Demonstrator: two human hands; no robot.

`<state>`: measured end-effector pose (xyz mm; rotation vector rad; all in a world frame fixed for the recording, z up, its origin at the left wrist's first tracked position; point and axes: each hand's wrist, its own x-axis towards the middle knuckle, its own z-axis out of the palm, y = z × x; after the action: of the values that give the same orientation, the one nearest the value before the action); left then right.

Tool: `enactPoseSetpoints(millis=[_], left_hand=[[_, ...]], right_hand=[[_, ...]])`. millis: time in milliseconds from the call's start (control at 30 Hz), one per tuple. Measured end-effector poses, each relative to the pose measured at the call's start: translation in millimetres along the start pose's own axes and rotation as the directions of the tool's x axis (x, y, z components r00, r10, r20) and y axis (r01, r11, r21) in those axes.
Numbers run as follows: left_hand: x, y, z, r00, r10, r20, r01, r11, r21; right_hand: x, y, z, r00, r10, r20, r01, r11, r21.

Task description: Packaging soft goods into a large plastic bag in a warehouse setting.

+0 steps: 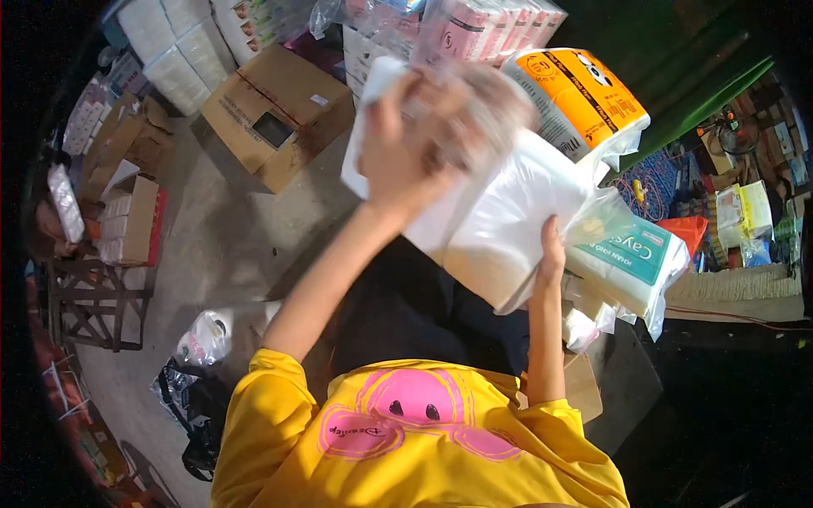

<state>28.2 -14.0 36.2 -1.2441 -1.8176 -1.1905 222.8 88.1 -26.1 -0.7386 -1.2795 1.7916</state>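
A white pack in shiny clear plastic film (pixel 508 209) lies slanted across the person's lap. My right hand (pixel 551 254) grips its right edge, with the thumb on top. My left hand (pixel 406 143) is over the pack's upper left part, blurred by motion. A blurred, partly see-through brownish shape (pixel 483 108) is beside its fingers; what it is, and whether the hand holds it, cannot be told. Right of the pack are a teal and white pack of dry wipes (pixel 625 257) and an orange pack with a panda picture (pixel 575 95).
A closed cardboard box (pixel 273 114) stands on the concrete floor (pixel 235 235) at upper left. Pink-and-white tissue packs (pixel 473 32) are stacked at the top. Far left, an open carton (pixel 130 216) rests on a dark stand (pixel 101 298). A black bag (pixel 197 406) lies lower left.
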Motion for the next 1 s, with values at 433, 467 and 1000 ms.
enactPoseSetpoints(millis=[433,467,1000], left_hand=[[25.5,-92.6,-52.7,0.459,-0.666,0.588,0.885,0.286,-0.368],[23.7,-100.8,-54.5,0.442,-0.62,0.648,0.897,0.281,-0.342],[17.8,-11.7,-16.2,0.704,-0.615,0.354,0.556,0.168,-0.814]], right_hand=[[11.8,-58.3,14.6,0.998,0.035,-0.055,-0.022,0.975,0.222],[13.5,-66.3,16.4,0.999,0.012,-0.047,0.002,0.958,0.287],[16.9,-42.6,61.0,0.999,0.008,0.052,-0.021,0.965,0.263]])
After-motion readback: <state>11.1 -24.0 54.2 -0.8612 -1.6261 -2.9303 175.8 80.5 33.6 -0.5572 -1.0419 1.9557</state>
